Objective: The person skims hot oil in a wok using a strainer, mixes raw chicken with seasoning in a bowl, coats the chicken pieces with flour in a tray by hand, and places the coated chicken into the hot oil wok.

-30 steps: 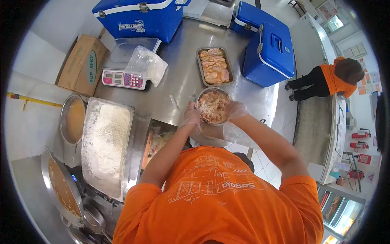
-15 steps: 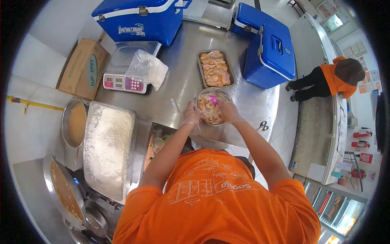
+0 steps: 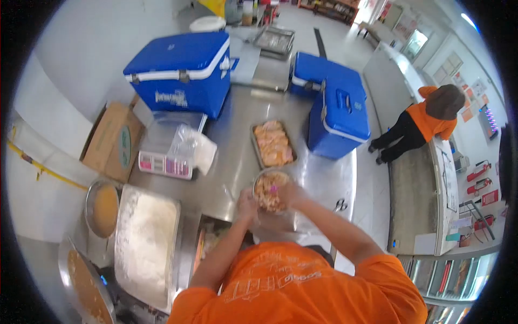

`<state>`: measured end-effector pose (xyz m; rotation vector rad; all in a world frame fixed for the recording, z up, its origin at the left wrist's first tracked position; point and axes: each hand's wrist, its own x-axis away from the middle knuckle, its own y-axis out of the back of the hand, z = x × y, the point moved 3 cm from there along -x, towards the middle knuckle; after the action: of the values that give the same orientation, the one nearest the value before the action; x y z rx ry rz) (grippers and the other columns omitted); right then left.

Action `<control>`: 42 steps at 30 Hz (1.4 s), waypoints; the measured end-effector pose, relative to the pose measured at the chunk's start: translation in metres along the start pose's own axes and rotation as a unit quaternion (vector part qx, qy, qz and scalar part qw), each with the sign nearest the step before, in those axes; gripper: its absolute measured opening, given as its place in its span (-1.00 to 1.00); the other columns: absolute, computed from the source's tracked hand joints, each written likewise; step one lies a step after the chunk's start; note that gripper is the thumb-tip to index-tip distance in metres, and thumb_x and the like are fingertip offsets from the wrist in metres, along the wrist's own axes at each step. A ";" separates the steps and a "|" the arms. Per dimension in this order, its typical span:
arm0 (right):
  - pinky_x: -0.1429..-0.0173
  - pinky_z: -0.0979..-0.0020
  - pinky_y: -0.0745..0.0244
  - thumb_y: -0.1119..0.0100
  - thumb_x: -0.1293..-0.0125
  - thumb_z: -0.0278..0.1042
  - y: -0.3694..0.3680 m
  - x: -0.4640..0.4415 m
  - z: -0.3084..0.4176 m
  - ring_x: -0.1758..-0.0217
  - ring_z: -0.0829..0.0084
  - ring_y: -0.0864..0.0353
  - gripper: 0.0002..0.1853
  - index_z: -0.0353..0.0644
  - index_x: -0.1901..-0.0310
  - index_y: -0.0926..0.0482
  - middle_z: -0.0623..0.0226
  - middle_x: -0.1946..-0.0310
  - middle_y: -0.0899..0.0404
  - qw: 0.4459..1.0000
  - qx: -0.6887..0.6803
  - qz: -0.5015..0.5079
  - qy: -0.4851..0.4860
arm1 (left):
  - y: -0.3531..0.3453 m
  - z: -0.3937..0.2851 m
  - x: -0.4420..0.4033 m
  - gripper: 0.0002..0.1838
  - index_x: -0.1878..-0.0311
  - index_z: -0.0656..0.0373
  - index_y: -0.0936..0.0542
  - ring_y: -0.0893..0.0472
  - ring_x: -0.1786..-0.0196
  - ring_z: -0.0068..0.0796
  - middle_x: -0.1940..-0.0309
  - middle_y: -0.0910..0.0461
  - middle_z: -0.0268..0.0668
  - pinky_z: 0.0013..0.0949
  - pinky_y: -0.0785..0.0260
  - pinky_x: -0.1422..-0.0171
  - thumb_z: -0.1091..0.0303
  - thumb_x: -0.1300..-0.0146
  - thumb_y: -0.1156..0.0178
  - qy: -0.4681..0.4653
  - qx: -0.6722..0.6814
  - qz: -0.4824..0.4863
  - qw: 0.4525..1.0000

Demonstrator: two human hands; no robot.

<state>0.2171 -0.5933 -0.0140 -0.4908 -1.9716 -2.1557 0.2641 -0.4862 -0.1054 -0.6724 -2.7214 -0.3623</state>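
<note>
A round metal bowl (image 3: pixel 259 176) holds a pale, reddish-brown chopped mixture (image 3: pixel 268 201) with a bright purple-pink patch in it. My left hand (image 3: pixel 247 207), in a clear plastic glove, is closed against the bowl's left side. On the right, my right hand (image 3: pixel 292 195) reaches over the rim into the mixture; its fingers are blurred and partly hidden. Just beyond the bowl, a metal tray (image 3: pixel 294 158) contains raw chicken pieces (image 3: pixel 273 143). Black scissors (image 3: pixel 340 204) lie on the steel table to the right.
Blue coolers (image 3: pixel 178 70) (image 3: pixel 340 121) stand at the table's back left and right. A scale (image 3: pixel 164 164) with a plastic bag (image 3: pixel 194 148), a cardboard box (image 3: pixel 113 140), a flour tray (image 3: pixel 148 243) and a batter bowl (image 3: pixel 103 208) are left. A person (image 3: pixel 426 121) in orange stands right.
The view has tilted upward, so the table and bowl sit lower in the picture. Both hands stay at the bowl, with the right one more blurred over the mixture.
</note>
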 end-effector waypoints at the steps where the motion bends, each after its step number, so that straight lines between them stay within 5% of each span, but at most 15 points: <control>1: -0.06 0.16 -0.65 -0.06 -0.39 -0.18 -0.012 0.009 0.006 0.00 0.17 -0.75 -0.67 -0.16 0.00 -0.69 0.09 0.02 -0.70 0.999 0.007 -0.012 -0.032 | 0.052 0.014 -0.002 -0.64 -0.13 0.14 -0.51 -0.61 -0.02 -0.29 0.06 -0.62 -0.21 -0.15 -0.46 -0.13 0.37 -0.28 -0.25 0.117 0.144 -0.014 0.983; 2: -0.10 0.15 -0.65 -0.13 -0.32 -0.17 -0.026 -0.017 0.068 0.01 0.13 -0.76 -0.66 -0.09 -0.03 -0.70 0.08 0.01 -0.70 0.994 -0.006 0.017 -0.109 | 0.104 0.030 -0.018 -0.64 -0.14 0.13 -0.50 -0.59 -0.01 -0.33 0.05 -0.61 -0.24 -0.17 -0.46 -0.11 0.37 -0.29 -0.25 0.108 0.103 -0.019 0.989; 5: -0.08 0.08 -0.66 -0.04 -0.39 -0.24 -0.058 -0.145 0.290 0.05 0.08 -0.77 -0.66 -0.15 -0.06 -0.67 0.07 0.02 -0.71 0.994 0.046 0.059 -0.079 | 0.306 0.132 -0.083 -0.65 -0.15 0.12 -0.46 -0.57 0.00 -0.39 0.01 -0.58 -0.30 -0.18 -0.47 -0.09 0.40 -0.31 -0.23 0.092 0.058 -0.026 0.994; 9: 0.00 0.08 -0.68 -0.03 -0.41 -0.23 -0.042 -0.172 0.235 0.09 0.01 -0.76 -0.69 -0.18 0.03 -0.71 -0.02 0.09 -0.72 0.996 -0.046 0.073 -0.011 | 0.277 0.132 -0.075 -0.63 -0.17 0.09 -0.45 -0.61 0.00 -0.31 -0.01 -0.59 -0.27 -0.13 -0.50 -0.11 0.48 -0.31 -0.19 0.099 0.174 -0.014 0.980; 13: -0.02 0.07 -0.66 -0.11 -0.36 -0.05 -0.048 -0.195 0.183 0.06 -0.04 -0.74 -0.62 -0.20 0.08 -0.70 -0.08 0.16 -0.72 0.986 -0.069 -0.003 -0.149 | 0.311 0.116 -0.088 -0.60 -0.23 0.08 -0.46 -0.66 0.02 -0.26 -0.01 -0.61 -0.24 -0.13 -0.58 -0.01 0.50 -0.33 -0.14 0.089 0.170 0.057 0.980; 15: -0.04 0.09 -0.64 -0.05 -0.39 -0.01 -0.018 -0.176 0.182 0.06 -0.05 -0.73 -0.59 -0.20 0.09 -0.70 -0.10 0.16 -0.71 0.959 -0.163 -0.024 -0.229 | 0.308 0.175 -0.148 -0.54 -0.30 0.11 -0.46 -0.69 0.07 -0.23 -0.01 -0.63 -0.17 -0.16 -0.61 0.20 0.51 -0.32 -0.11 -0.121 -0.192 -0.006 0.974; 17: -0.03 0.14 -0.64 -0.03 -0.42 -0.07 -0.070 -0.212 0.163 0.08 -0.05 -0.72 -0.64 -0.14 0.07 -0.70 -0.09 0.16 -0.71 0.989 -0.038 -0.009 -0.140 | 0.321 0.121 -0.134 -0.52 -0.31 0.17 -0.45 -0.64 -0.08 -0.21 -0.13 -0.61 -0.03 -0.18 -0.53 -0.07 0.50 -0.31 -0.16 -0.041 -0.109 0.082 0.990; 19: -0.03 0.17 -0.63 -0.04 -0.41 -0.19 -0.098 -0.244 0.149 0.08 -0.02 -0.72 -0.70 -0.17 0.07 -0.68 -0.09 0.16 -0.71 0.986 -0.143 0.019 -0.082 | 0.327 0.094 -0.132 -0.47 -0.35 0.12 -0.47 -0.68 0.04 -0.18 -0.09 -0.63 -0.04 -0.22 -0.55 0.05 0.55 -0.29 -0.09 0.034 -0.045 0.112 0.992; 21: 0.00 0.18 -0.64 -0.04 -0.40 -0.29 -0.115 -0.245 0.154 0.10 0.02 -0.73 -0.74 -0.21 0.07 -0.67 -0.10 0.19 -0.71 0.974 -0.226 0.009 0.011 | 0.321 0.119 -0.166 -0.46 -0.35 0.08 -0.49 -0.65 -0.07 -0.16 -0.13 -0.61 0.00 -0.22 -0.52 -0.13 0.55 -0.27 -0.14 0.122 0.013 0.170 0.978; 22: 0.04 0.17 -0.65 -0.04 -0.38 -0.33 -0.115 -0.241 0.156 0.12 0.04 -0.73 -0.75 -0.25 0.08 -0.66 -0.11 0.21 -0.71 0.964 -0.254 -0.020 0.073 | 0.323 0.122 -0.175 -0.48 -0.33 0.09 -0.50 -0.64 -0.10 -0.14 -0.15 -0.61 0.00 -0.20 -0.51 -0.16 0.50 -0.27 -0.18 0.066 -0.057 0.163 0.983; 26: 0.21 0.13 -0.67 -0.02 -0.35 -0.42 -0.048 -0.184 0.224 0.21 0.13 -0.76 -0.78 -0.34 0.15 -0.63 -0.07 0.32 -0.70 0.997 -0.005 -0.070 -0.014 | 0.321 0.126 -0.203 -0.50 -0.29 0.08 -0.54 -0.62 -0.18 -0.06 -0.16 -0.61 -0.01 -0.15 -0.48 -0.26 0.39 -0.24 -0.28 -0.061 -0.232 0.092 0.966; 32: 0.27 0.17 -0.68 -0.10 -0.31 -0.38 -0.055 -0.146 0.291 0.32 0.16 -0.77 -0.81 -0.31 0.21 -0.63 0.08 0.45 -0.68 1.000 0.001 -0.016 -0.014 | 0.321 0.124 -0.199 -0.54 -0.19 -0.01 -0.60 -0.62 -0.19 -0.07 -0.12 -0.64 -0.05 -0.14 -0.45 -0.30 0.31 -0.18 -0.31 -0.096 -0.286 0.051 0.952; 35: 0.22 0.13 -0.68 -0.12 -0.31 -0.34 -0.096 -0.183 0.260 0.29 0.08 -0.77 -0.79 -0.32 0.27 -0.66 -0.01 0.45 -0.68 0.987 0.053 -0.149 0.033 | 0.322 0.119 -0.186 -0.58 -0.11 0.02 -0.61 -0.66 -0.12 -0.04 -0.03 -0.67 0.00 -0.13 -0.46 -0.26 0.34 -0.13 -0.29 -0.097 -0.232 -0.009 0.968; 37: 0.17 0.06 -0.67 -0.09 -0.36 -0.28 -0.042 -0.192 0.238 0.25 -0.02 -0.75 -0.74 -0.30 0.28 -0.67 -0.04 0.37 -0.70 0.999 -0.003 -0.010 0.033 | 0.320 0.121 -0.161 -0.57 -0.10 0.05 -0.60 -0.68 -0.07 0.00 0.01 -0.68 0.04 -0.12 -0.46 -0.24 0.36 -0.10 -0.28 -0.093 -0.181 -0.025 0.979; 42: 0.06 0.05 -0.64 -0.08 -0.42 -0.20 -0.034 -0.204 0.173 0.18 0.00 -0.75 -0.69 -0.25 0.12 -0.70 -0.12 0.20 -0.70 0.997 0.031 -0.009 -0.068 | 0.331 0.118 -0.111 -0.47 -0.21 0.11 -0.55 -0.66 -0.10 0.06 0.01 -0.68 0.05 -0.10 -0.46 -0.24 0.34 -0.10 -0.28 -0.055 -0.129 -0.021 0.990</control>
<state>0.4157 -0.4366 -0.1073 -0.6262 -2.1144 -2.1152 0.4901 -0.2104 -0.1985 -0.7207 -2.8235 -0.7185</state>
